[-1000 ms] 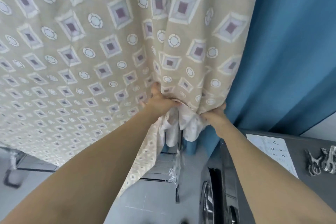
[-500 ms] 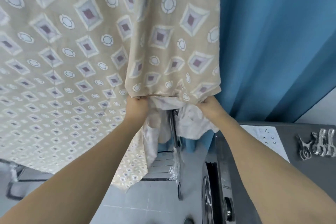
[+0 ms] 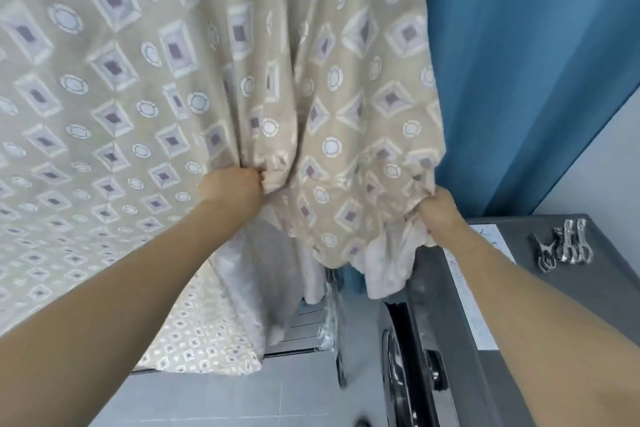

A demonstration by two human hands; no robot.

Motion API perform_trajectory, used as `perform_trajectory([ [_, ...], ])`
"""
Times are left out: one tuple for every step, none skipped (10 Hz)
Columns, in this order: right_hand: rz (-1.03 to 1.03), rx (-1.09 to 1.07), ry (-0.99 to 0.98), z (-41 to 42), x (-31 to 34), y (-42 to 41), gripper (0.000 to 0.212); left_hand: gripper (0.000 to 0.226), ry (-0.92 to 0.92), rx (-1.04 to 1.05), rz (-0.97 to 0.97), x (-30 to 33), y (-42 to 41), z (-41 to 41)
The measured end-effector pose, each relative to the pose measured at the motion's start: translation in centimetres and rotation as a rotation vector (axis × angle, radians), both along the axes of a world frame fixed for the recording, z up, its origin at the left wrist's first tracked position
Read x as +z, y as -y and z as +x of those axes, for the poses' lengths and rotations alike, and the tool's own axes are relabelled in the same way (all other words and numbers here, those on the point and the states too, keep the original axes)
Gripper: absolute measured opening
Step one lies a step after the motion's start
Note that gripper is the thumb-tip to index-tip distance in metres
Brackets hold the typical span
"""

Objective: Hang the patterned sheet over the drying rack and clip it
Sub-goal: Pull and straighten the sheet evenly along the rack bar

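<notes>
The patterned sheet hung spread; the left hand and right hand each gripped its bunched lower edge, blue curtain just beside.

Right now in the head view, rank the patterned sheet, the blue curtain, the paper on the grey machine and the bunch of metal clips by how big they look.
1. patterned sheet
2. blue curtain
3. paper, seen at a slant, so its look is unsure
4. metal clips
</notes>
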State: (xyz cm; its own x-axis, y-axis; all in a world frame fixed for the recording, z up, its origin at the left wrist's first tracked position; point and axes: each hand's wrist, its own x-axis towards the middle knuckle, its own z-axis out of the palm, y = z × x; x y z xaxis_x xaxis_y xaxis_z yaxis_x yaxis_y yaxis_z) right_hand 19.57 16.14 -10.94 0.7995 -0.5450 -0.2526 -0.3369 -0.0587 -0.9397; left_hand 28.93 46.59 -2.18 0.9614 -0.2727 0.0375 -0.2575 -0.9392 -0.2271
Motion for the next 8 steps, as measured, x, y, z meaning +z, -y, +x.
perform_trajectory([
  [0.387, -0.386, 0.139, -1.1, 2.3, 1.3, 0.024, 0.029, 0.026, 0.084, -0.025, 0.7, -1.0, 0.5],
  [-0.075, -0.327, 0.184, -2.5, 4.5, 4.1, 0.014, 0.029, 0.045, 0.132, -0.068, 1.3, -1.7, 1.4],
  [-0.832, 0.056, -0.092, -3.9, 6.7, 6.9, 0.045, 0.029, 0.065, 0.132, -0.102, 1.9, -1.9, 2.5],
  [-1.203, 0.166, -0.321, -4.7, 8.1, 8.1, 0.044, 0.033, 0.022, 0.16, -0.162, 2.3, -2.0, 2.9],
  [-1.066, 0.037, -0.371, -4.7, 6.7, 8.5, 0.026, 0.04, -0.024, 0.172, -0.335, 2.6, -1.5, 2.3],
  [-0.829, -0.139, -0.37, -4.8, 5.2, 7.8, 0.029, 0.028, -0.034, 0.088, -0.644, 5.0, 0.2, 0.3],
  [-0.634, -0.133, -0.369, -4.8, 3.0, 5.7, 0.033, 0.01, 0.001, 0.001, -1.001, 11.3, 1.9, -2.1],
  [-0.378, -0.076, -0.369, -4.2, 0.9, 1.8, 0.034, 0.019, 0.079, -0.193, -1.015, 15.5, 3.3, -3.1],
])
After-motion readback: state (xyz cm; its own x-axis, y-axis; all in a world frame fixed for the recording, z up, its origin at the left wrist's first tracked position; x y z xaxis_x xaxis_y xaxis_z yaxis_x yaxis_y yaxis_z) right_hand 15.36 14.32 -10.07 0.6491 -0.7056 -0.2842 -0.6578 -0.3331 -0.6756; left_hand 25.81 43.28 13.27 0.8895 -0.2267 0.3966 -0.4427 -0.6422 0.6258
